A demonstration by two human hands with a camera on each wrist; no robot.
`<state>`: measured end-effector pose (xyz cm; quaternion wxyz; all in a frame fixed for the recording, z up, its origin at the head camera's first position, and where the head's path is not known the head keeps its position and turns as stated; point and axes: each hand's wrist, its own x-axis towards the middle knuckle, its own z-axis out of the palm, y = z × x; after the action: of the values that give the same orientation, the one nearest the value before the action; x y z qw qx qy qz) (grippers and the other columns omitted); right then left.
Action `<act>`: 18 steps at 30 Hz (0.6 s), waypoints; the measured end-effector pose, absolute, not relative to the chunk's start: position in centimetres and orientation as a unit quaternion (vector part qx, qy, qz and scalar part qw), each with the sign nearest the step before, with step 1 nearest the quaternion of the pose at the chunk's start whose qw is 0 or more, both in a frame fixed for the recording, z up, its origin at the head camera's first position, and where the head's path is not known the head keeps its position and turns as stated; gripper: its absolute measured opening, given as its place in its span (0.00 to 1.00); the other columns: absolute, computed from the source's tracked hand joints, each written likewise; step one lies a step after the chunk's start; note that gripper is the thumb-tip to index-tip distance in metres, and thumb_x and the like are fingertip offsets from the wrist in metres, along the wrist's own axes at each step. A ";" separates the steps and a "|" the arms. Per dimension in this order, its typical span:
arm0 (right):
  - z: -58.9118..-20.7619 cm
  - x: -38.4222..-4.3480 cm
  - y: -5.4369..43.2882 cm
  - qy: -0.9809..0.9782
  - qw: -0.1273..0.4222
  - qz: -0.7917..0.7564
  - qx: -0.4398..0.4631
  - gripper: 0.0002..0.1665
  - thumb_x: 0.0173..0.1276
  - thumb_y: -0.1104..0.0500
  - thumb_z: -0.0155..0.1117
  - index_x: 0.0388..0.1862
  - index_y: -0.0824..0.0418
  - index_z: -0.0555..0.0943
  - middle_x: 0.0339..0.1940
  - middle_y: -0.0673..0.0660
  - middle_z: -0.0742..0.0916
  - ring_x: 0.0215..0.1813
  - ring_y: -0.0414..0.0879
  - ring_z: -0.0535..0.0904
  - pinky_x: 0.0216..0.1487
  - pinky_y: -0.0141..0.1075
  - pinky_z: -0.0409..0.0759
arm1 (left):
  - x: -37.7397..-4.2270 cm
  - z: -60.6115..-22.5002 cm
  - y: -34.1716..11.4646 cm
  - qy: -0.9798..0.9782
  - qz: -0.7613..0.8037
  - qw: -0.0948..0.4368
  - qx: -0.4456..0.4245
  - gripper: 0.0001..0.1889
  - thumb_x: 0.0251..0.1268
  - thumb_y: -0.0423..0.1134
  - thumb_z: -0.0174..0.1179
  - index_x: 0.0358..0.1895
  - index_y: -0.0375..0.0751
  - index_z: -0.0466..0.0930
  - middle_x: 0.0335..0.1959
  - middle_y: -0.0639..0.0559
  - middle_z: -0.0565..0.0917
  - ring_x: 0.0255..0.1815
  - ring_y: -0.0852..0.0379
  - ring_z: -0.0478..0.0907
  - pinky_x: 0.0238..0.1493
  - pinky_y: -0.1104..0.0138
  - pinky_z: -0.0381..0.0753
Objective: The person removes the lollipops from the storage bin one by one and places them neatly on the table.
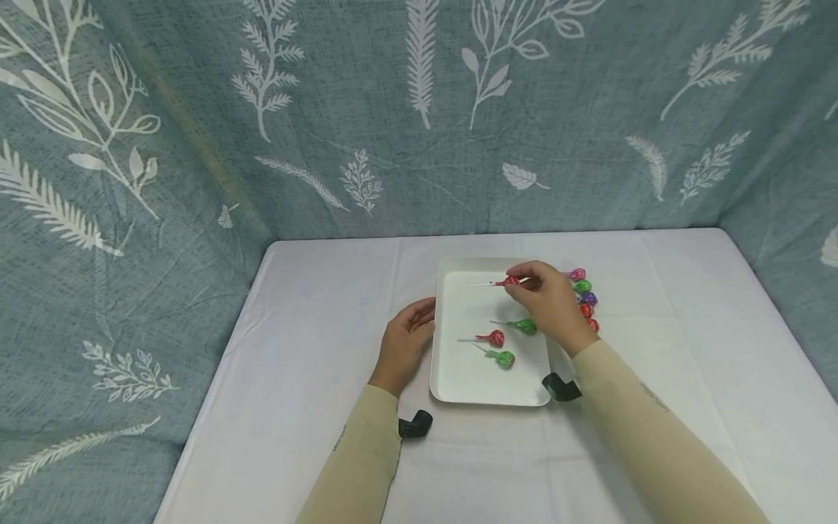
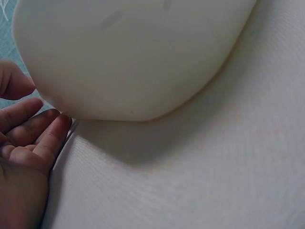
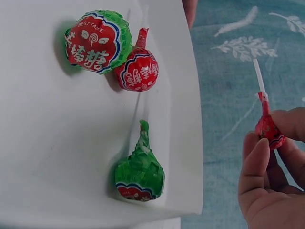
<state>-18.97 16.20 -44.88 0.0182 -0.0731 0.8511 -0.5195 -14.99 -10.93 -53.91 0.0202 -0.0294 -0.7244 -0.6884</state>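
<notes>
My right hand (image 1: 550,302) pinches a red-wrapped lollipop (image 3: 269,129) by its candy head, the white stick pointing left over the far part of a white tray (image 1: 458,378). Fingers of my left hand (image 1: 407,342) touch the tray's left side; in the left wrist view they lie right at its edge. Inside the tray are a green lollipop (image 1: 526,326) near my right wrist, a red lollipop (image 1: 495,338) and another green lollipop (image 1: 505,359) nearer the front. Their sticks point left.
To the right of the tray, partly behind my right hand, lies a row of several lollipops, among them a pink one (image 1: 576,274), a green one (image 1: 582,287) and a purple one (image 1: 590,298). A white cloth (image 1: 314,349) covers the table; patterned blue-green curtains (image 1: 366,94) hang around it.
</notes>
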 end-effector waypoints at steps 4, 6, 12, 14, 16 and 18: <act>-44.7 -18.7 16.7 0.851 0.021 -0.520 -0.068 0.18 0.81 0.59 0.70 0.63 0.66 0.85 0.54 0.60 0.87 0.51 0.54 0.81 0.47 0.40 0.83 | -14.9 -53.8 -11.0 -0.722 -0.691 0.019 -0.030 0.24 0.77 0.29 0.59 0.73 0.33 0.79 0.68 0.42 0.83 0.69 0.48 0.81 0.69 0.63 0.80; -44.6 -18.6 17.0 0.851 0.019 -0.521 -0.067 0.17 0.81 0.59 0.70 0.63 0.65 0.85 0.53 0.60 0.88 0.51 0.54 0.81 0.47 0.38 0.83 | -15.0 -53.7 -10.9 -0.721 -0.692 0.019 -0.029 0.24 0.77 0.29 0.59 0.73 0.33 0.79 0.68 0.42 0.83 0.69 0.48 0.81 0.70 0.63 0.80; -44.6 -18.6 18.0 0.856 0.018 -0.512 -0.071 0.16 0.81 0.61 0.69 0.61 0.67 0.85 0.54 0.61 0.88 0.52 0.55 0.82 0.53 0.43 0.83 | -15.0 -53.7 -10.7 -0.725 -0.689 0.019 -0.024 0.23 0.77 0.29 0.59 0.73 0.34 0.79 0.68 0.43 0.84 0.69 0.49 0.81 0.70 0.63 0.80; -44.6 -18.6 18.3 0.859 0.017 -0.506 -0.073 0.15 0.81 0.61 0.69 0.61 0.67 0.85 0.54 0.61 0.88 0.52 0.55 0.82 0.53 0.45 0.83 | -15.0 -53.7 -10.6 -0.727 -0.686 0.022 -0.022 0.23 0.77 0.29 0.59 0.73 0.34 0.79 0.68 0.44 0.84 0.69 0.49 0.81 0.70 0.63 0.80; -44.5 -18.5 18.6 0.862 0.016 -0.502 -0.075 0.15 0.81 0.60 0.69 0.61 0.67 0.85 0.54 0.61 0.88 0.52 0.55 0.82 0.52 0.44 0.83 | -15.1 -53.7 -10.5 -0.727 -0.686 0.023 -0.020 0.23 0.77 0.29 0.59 0.73 0.34 0.79 0.68 0.44 0.84 0.69 0.49 0.81 0.70 0.62 0.80; -44.5 -18.5 19.0 0.863 0.013 -0.499 -0.074 0.16 0.81 0.60 0.70 0.61 0.66 0.86 0.53 0.61 0.88 0.51 0.54 0.82 0.50 0.41 0.83 | -15.1 -53.7 -10.4 -0.726 -0.687 0.024 -0.019 0.23 0.77 0.29 0.59 0.72 0.34 0.80 0.68 0.43 0.84 0.69 0.49 0.81 0.70 0.62 0.80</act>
<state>-18.53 19.02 -44.54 0.0134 -0.0736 0.8634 -0.4990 -15.12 -10.39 -53.73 0.0238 -0.0195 -0.7265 -0.6865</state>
